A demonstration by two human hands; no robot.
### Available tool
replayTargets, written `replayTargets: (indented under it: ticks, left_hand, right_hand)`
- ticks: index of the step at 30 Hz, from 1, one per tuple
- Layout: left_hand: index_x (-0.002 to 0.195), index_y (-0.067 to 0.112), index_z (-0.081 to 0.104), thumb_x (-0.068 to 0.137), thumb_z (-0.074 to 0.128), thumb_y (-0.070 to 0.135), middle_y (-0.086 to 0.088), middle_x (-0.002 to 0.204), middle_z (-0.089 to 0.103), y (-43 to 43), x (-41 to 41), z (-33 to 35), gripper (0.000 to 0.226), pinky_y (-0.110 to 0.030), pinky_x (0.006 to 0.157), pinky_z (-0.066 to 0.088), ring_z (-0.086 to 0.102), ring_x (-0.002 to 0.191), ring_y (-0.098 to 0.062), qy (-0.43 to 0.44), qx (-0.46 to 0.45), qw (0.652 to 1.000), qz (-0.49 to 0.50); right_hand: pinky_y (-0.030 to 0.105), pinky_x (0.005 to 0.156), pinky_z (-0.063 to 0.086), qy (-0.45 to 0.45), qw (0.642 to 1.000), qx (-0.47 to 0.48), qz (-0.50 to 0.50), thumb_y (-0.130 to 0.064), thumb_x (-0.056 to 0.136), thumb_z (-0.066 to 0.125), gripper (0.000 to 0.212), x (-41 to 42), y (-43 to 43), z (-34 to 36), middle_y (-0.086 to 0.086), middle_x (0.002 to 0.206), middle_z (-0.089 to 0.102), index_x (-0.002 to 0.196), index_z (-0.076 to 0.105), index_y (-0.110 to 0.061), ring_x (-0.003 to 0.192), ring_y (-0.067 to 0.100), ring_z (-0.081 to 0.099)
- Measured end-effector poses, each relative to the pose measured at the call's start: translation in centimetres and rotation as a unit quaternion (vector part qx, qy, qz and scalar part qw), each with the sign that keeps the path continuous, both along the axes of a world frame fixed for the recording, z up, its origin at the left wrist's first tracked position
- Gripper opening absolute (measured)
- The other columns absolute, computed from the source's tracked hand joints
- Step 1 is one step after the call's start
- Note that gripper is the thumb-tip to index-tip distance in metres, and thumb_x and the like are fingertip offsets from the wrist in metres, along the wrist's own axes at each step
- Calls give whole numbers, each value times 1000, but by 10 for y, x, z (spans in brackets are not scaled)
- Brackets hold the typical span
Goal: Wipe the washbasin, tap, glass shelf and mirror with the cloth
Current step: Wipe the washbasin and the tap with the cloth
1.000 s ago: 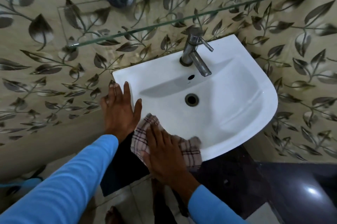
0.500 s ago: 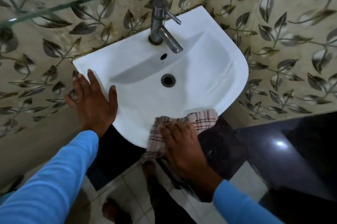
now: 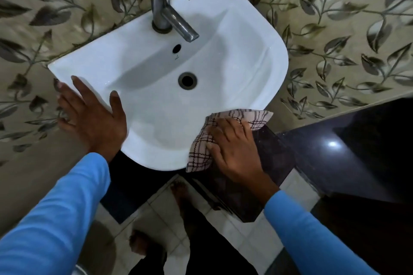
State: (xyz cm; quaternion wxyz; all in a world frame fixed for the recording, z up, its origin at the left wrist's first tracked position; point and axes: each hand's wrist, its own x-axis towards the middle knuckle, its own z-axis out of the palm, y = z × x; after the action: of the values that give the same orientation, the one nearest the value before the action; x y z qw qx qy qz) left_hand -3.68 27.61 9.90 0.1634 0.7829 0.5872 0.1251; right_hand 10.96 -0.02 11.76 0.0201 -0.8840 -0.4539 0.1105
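Observation:
A white washbasin is fixed to the leaf-patterned wall, with a steel tap at its back and a drain in the bowl. My right hand presses a checked cloth flat against the basin's front right rim. My left hand lies flat with fingers spread on the basin's left rim, holding nothing. The glass shelf and the mirror are out of view.
Leaf-patterned tiles cover the wall around the basin. A dark glossy surface lies to the right, below the basin. A pale tiled floor and my bare feet show underneath.
My right hand has slid the cloth along the front rim from the left side to the right. The view has tilted down, so the glass shelf has left the frame. My left hand stays on the rim.

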Motion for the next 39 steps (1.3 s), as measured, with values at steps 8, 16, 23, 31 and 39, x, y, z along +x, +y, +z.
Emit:
replayTargets:
  ticks: [8,16,23,31,39]
  left_hand:
    - [164,17,3,102,31,61,-20,171,1,0,2,-2,81,-75,112,13,10,156,-42,-8,13,1000,-3]
    - [165,19,5,104,35,56,-20,171,0,1,4,-3,77,-76,113,9,9,156,-42,-12,6,1000,3]
    - [165,23,3,101,29,61,-19,172,0,2,2,-2,79,-74,115,9,9,157,-39,-10,3,1000,10]
    - [165,20,7,101,32,58,-19,171,4,0,5,4,79,-69,115,16,12,156,-39,-2,-5,1000,11]
    - [165,20,8,100,31,57,-19,172,3,0,4,1,79,-69,115,17,12,156,-40,-2,-2,1000,9]
  right_hand:
    - [52,122,15,29,990,92,-105,-46,97,45,48,-78,44,1,5,145,52,135,59,-21,141,30,39]
    - [63,119,20,-22,986,7,-164,-37,91,40,74,123,10,-11,28,161,22,154,28,-1,148,49,18]
    - [64,117,21,-66,992,-37,-102,-41,89,29,83,271,60,1,30,162,12,156,13,5,148,49,17]
    - [65,119,16,-61,993,-15,-103,-39,89,22,80,242,26,-19,38,159,12,151,18,12,147,56,11]
    - [66,116,17,-144,984,-12,-102,-32,86,37,76,226,44,-25,33,159,21,151,26,6,145,52,20]
